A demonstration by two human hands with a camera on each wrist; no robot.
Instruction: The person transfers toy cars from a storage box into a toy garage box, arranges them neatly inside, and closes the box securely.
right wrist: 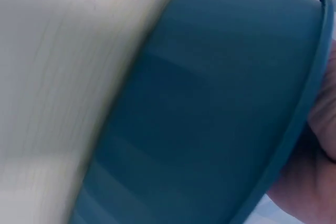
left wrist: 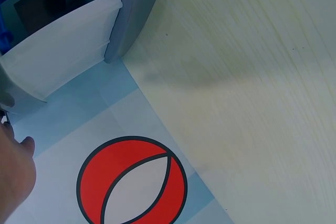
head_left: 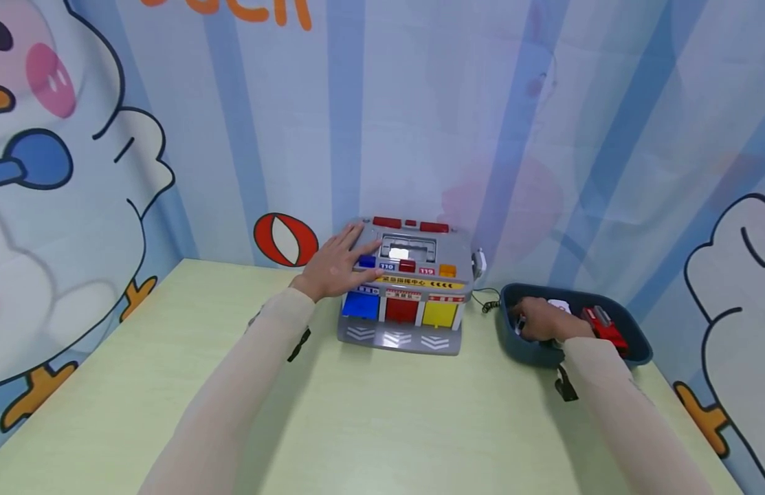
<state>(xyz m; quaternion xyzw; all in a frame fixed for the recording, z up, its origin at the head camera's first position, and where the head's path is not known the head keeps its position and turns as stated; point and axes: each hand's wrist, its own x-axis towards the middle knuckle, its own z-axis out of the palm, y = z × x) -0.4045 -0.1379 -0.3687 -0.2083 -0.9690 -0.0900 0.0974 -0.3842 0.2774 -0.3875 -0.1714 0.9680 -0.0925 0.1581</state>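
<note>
The left hand (head_left: 335,268) is resting spread on the toy garage (head_left: 419,280); rightward, the right hand (head_left: 546,320) — grip impossible to tell — is sitting inside the sideways-stretching bin (head_left: 530,352).

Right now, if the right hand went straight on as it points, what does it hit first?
Probably the dark blue bin, at its end wall nearest the toy station. The right hand is inside it, but depth is unclear.

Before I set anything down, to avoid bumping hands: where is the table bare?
The table is bare in front of the station, between left sleeve and right sleeve, and from the left sleeve to the backdrop. Tighter: between station and bin, a cord there. Crowded: the bin, with right hand and red car inside.
</note>
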